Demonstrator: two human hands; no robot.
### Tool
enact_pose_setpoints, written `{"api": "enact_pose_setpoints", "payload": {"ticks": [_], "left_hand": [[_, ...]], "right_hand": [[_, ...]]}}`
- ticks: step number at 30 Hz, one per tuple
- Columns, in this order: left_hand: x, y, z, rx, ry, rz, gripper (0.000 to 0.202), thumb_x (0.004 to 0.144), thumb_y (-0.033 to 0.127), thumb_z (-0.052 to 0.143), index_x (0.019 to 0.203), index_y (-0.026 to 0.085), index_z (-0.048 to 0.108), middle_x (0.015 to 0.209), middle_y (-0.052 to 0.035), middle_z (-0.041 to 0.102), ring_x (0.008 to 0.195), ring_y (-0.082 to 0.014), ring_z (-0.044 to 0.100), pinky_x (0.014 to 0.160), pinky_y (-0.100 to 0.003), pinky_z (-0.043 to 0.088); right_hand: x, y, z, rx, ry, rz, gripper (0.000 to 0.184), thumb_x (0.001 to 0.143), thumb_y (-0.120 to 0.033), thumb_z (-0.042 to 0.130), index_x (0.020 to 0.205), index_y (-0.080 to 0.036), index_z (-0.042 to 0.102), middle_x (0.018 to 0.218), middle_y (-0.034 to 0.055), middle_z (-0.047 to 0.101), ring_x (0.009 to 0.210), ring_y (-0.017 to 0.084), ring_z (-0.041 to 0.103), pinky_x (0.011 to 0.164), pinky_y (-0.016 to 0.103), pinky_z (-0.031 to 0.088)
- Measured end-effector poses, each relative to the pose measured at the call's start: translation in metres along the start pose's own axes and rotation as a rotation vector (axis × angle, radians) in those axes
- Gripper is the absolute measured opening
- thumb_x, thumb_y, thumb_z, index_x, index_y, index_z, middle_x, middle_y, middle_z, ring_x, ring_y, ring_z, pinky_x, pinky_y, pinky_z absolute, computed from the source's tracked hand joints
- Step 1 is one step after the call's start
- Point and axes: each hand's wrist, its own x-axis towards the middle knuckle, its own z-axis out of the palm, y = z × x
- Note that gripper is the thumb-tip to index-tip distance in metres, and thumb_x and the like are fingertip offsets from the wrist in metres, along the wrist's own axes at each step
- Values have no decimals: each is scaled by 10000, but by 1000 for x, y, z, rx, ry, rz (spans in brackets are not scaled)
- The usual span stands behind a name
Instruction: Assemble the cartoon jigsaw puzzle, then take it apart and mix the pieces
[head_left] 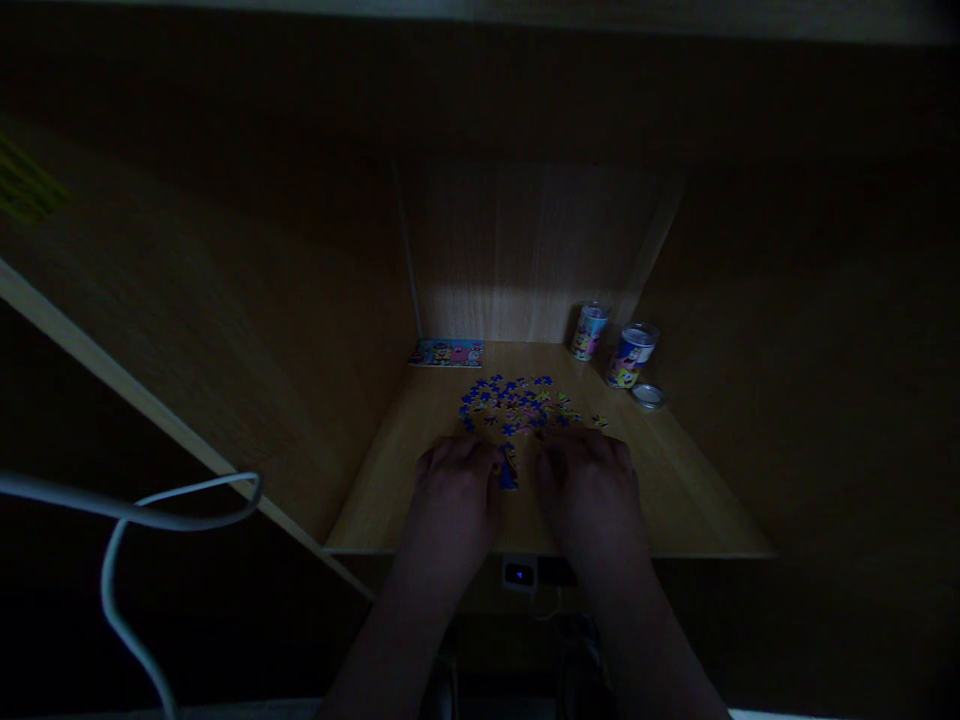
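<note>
My left hand (456, 480) rests on the wooden board with its fingers curled, the fingertips at the left edge of a small joined section of jigsaw puzzle (508, 470) in blue and yellow. To the right of that section is my right hand (589, 480), its fingers bent and drawn together. A small dark bit shows by its fingertips, too dim to name. Just beyond both hands lie scattered loose jigsaw pieces (514, 398), mostly blue, some pink and yellow. The undersides of both hands are hidden.
A cartoon picture strip (450, 353) lies at the back left. Two printed cans, one farther back (589, 332) and one nearer (631, 356), stand at the right beside a round metal lid (648, 396). Wooden panels enclose the board. A white cable (180, 520) hangs at the left.
</note>
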Motion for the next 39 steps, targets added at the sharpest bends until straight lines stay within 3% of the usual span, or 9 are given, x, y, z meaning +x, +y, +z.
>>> {"api": "enact_pose_setpoints", "payload": {"ticks": [4,12,15,22,29,35,39], "left_hand": [[1,0,0,-32,11,18,222,939,39,634,1003,223,739,1053,-57,733,1032,-291,667,970,-486,513],[3,-1,0,-230,-36,111,154,951,67,673,915,217,678,1005,-54,691,996,-255,664,922,-423,559],[2,-3,4,-226,-15,98,133,938,99,726,975,217,679,1063,-61,707,1036,-268,675,958,-451,571],[0,-10,11,-131,44,89,398,911,210,827,1284,206,690,1348,-120,717,1286,-331,647,1133,-524,533],[1,-13,10,-65,-8,82,483,907,294,852,1343,167,691,1417,-145,699,1334,-356,631,1166,-556,518],[0,-12,9,-71,-23,75,442,923,290,835,1327,180,696,1393,-125,714,1303,-339,649,1165,-547,517],[1,-12,9,-81,-20,79,414,924,277,832,1307,191,699,1366,-117,722,1289,-330,654,1156,-539,522]], "right_hand": [[-1,1,3,-67,49,90,316,1038,-397,582,1176,-189,776,1268,182,719,1198,375,591,1038,561,477],[0,-1,0,65,-66,-124,309,1033,-276,562,1279,-243,745,1354,128,693,1303,338,566,1143,544,450],[1,0,0,92,-93,-138,319,1025,-256,557,1287,-234,738,1357,134,690,1323,338,561,1157,555,445],[1,7,5,138,-120,-156,295,957,-200,580,1214,-188,725,1397,163,670,1380,357,544,1206,574,419],[-1,5,5,132,-96,-141,317,931,-171,564,1212,-173,711,1452,193,622,1436,360,502,1227,611,399],[-1,4,3,179,-68,-150,208,924,-168,576,1105,-189,677,1368,184,662,1389,353,536,1196,590,428],[2,3,-1,268,-106,-161,111,967,-179,558,1034,-225,635,1124,119,725,1144,303,650,1087,534,489]]}}
